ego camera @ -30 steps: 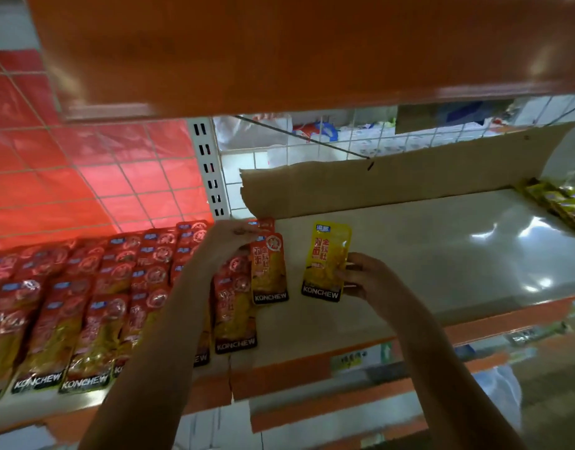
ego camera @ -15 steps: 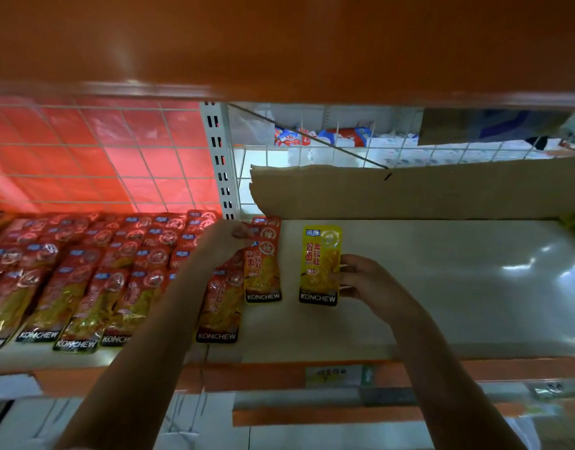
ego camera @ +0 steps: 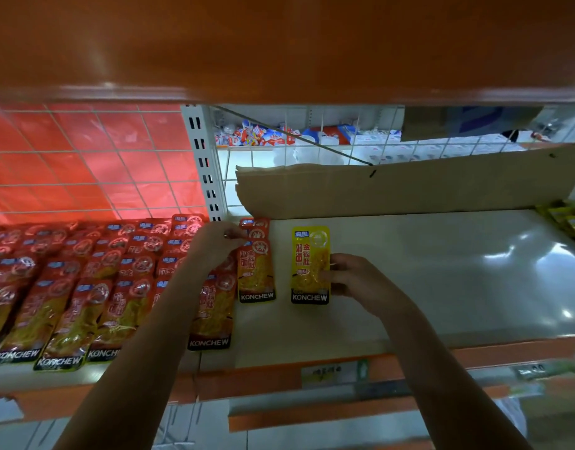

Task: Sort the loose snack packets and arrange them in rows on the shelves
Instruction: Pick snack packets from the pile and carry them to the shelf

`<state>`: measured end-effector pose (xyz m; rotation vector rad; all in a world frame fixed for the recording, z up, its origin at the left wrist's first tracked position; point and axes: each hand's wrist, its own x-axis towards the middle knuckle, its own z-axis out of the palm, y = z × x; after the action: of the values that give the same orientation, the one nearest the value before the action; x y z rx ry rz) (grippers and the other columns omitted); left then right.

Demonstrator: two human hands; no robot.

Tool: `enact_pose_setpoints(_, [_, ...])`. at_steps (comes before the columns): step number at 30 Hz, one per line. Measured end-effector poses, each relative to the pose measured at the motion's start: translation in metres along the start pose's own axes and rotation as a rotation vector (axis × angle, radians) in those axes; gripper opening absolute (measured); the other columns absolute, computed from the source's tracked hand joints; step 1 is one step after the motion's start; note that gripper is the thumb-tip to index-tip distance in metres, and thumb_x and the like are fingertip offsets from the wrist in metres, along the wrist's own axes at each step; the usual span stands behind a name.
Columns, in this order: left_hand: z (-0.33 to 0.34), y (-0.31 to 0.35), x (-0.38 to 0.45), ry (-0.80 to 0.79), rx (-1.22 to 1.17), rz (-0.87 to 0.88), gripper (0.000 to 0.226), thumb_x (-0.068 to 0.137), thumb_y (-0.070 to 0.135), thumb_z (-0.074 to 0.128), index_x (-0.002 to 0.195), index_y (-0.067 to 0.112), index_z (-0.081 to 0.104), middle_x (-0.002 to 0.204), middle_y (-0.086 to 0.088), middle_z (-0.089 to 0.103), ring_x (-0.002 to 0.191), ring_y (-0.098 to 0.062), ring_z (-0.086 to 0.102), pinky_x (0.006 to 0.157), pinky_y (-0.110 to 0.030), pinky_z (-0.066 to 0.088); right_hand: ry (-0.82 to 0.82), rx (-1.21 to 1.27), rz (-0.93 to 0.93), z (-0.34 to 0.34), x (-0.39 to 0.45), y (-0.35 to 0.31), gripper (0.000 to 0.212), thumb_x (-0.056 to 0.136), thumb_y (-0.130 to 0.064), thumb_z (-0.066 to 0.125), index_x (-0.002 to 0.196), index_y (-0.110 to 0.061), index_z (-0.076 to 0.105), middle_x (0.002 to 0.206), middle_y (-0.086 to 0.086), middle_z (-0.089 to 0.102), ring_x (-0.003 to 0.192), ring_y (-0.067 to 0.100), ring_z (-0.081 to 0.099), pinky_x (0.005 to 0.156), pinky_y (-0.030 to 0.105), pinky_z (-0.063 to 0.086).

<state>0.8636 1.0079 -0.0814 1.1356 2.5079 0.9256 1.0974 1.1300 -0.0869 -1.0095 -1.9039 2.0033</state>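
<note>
The yellow packet (ego camera: pixel 310 264) lies flat on the pale shelf (ego camera: pixel 441 271), upright to the viewer, just right of the red packet (ego camera: pixel 256 271) that heads the rightmost red row; a narrow strip of bare shelf separates the two. The right hand (ego camera: pixel 360 282) holds the yellow packet at its right edge, fingers curled against the film. The left hand (ego camera: pixel 219 240) rests over the upper ends of the red packets (ego camera: pixel 85 287), fingertips bent onto them — whether it pinches one cannot be told.

Handling, by appearance: a thin, glossy foil pouch, light and limp, likely slick on this shiny shelf. It should be taken by a side seam or the bottom band, pressed flat and slid rather than lifted. The soft filling may bulge, so overlapped rows could slip.
</note>
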Motion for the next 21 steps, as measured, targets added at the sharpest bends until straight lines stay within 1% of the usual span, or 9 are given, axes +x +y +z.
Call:
enact_pose_setpoints(4, [-0.001, 0.006, 0.007, 0.087, 0.085, 0.114, 0.018, 0.089, 0.026, 0.063, 0.099, 0.014, 0.072, 0.102, -0.002, 0.068, 0.091, -0.017, 0.060, 0.080, -0.027, 0.042, 0.007, 0.005, 0.040, 0.000, 0.001, 0.004, 0.026, 0.089, -0.004, 0.058, 0.113, -0.006, 0.066, 0.100, 0.007, 0.072, 0.086, 0.016, 0.069, 0.070, 0.021, 0.054])
enact_pose_setpoints(6, [0.002, 0.016, 0.011, 0.094, 0.104, 0.202, 0.017, 0.088, 0.026, 0.062, 0.098, 0.019, 0.073, 0.100, 0.000, 0.070, 0.092, -0.018, 0.062, 0.081, -0.028, 0.046, 0.027, 0.004, 0.044, -0.002, 0.001, 0.006, 0.025, 0.089, -0.003, 0.057, 0.112, -0.005, 0.066, 0.100, 0.009, 0.071, 0.089, 0.020, 0.068, 0.079, 0.027, 0.056])
enact_pose_setpoints(8, [0.010, 0.033, 0.012, 0.063, 0.138, 0.282, 0.017, 0.088, 0.026, 0.060, 0.099, 0.022, 0.072, 0.100, 0.001, 0.070, 0.094, -0.018, 0.063, 0.084, -0.034, 0.050, 0.077, -0.011, 0.050, -0.006, 0.001, 0.007, 0.026, 0.089, -0.002, 0.057, 0.113, -0.003, 0.064, 0.105, 0.014, 0.070, 0.094, 0.025, 0.067, 0.087, 0.033, 0.054])
enact_pose_setpoints(9, [0.016, 0.041, 0.012, 0.040, 0.175, 0.326, 0.018, 0.088, 0.027, 0.058, 0.101, 0.022, 0.070, 0.102, 0.001, 0.069, 0.095, -0.019, 0.062, 0.084, -0.035, 0.050, 0.108, -0.010, 0.056, -0.010, 0.000, 0.008, 0.025, 0.089, -0.002, 0.057, 0.113, -0.002, 0.064, 0.106, 0.016, 0.069, 0.093, 0.026, 0.066, 0.085, 0.033, 0.054])
enact_pose_setpoints(12, [0.044, 0.067, 0.012, -0.040, 0.345, 0.475, 0.021, 0.091, 0.029, 0.052, 0.103, 0.020, 0.067, 0.108, 0.002, 0.065, 0.100, -0.021, 0.059, 0.080, -0.030, 0.044, 0.194, -0.007, 0.062, -0.026, -0.010, 0.011, 0.025, 0.089, -0.001, 0.056, 0.113, -0.001, 0.063, 0.098, 0.015, 0.068, 0.080, 0.021, 0.067, 0.066, 0.024, 0.055])
enact_pose_setpoints(13, [0.055, 0.076, 0.013, -0.076, 0.392, 0.521, 0.021, 0.093, 0.031, 0.050, 0.103, 0.021, 0.066, 0.111, 0.003, 0.063, 0.103, -0.020, 0.057, 0.080, -0.029, 0.041, 0.230, -0.013, 0.061, -0.033, -0.016, 0.011, 0.025, 0.089, -0.001, 0.056, 0.113, 0.000, 0.063, 0.096, 0.015, 0.069, 0.078, 0.021, 0.066, 0.063, 0.023, 0.054])
enact_pose_setpoints(16, [0.088, 0.105, 0.013, -0.213, 0.496, 0.605, 0.025, 0.096, 0.034, 0.044, 0.112, 0.024, 0.061, 0.121, 0.003, 0.057, 0.116, -0.018, 0.048, 0.092, -0.032, 0.036, 0.381, 0.004, 0.072, -0.062, -0.036, 0.017, 0.027, 0.089, 0.001, 0.057, 0.115, 0.003, 0.062, 0.103, 0.021, 0.067, 0.088, 0.030, 0.065, 0.076, 0.033, 0.055])
enact_pose_setpoints(18, [0.110, 0.126, 0.009, -0.283, 0.545, 0.666, 0.028, 0.098, 0.034, 0.042, 0.117, 0.022, 0.057, 0.124, 0.000, 0.054, 0.119, -0.021, 0.045, 0.094, -0.035, 0.036, 0.485, 0.041, 0.086, -0.083, -0.051, 0.020, 0.029, 0.087, 0.004, 0.059, 0.115, 0.007, 0.060, 0.104, 0.026, 0.066, 0.083, 0.028, 0.065, 0.074, 0.029, 0.055])
enact_pose_setpoints(21, [0.139, 0.161, -0.001, -0.337, 0.582, 0.768, 0.030, 0.098, 0.036, 0.041, 0.120, 0.020, 0.054, 0.125, -0.003, 0.052, 0.119, -0.025, 0.044, 0.092, -0.036, 0.037, 0.627, 0.064, 0.104, -0.118, -0.079, 0.026, 0.031, 0.084, 0.007, 0.060, 0.115, 0.009, 0.060, 0.081, 0.015, 0.064, 0.064, 0.014, 0.061, 0.059, 0.016, 0.054])
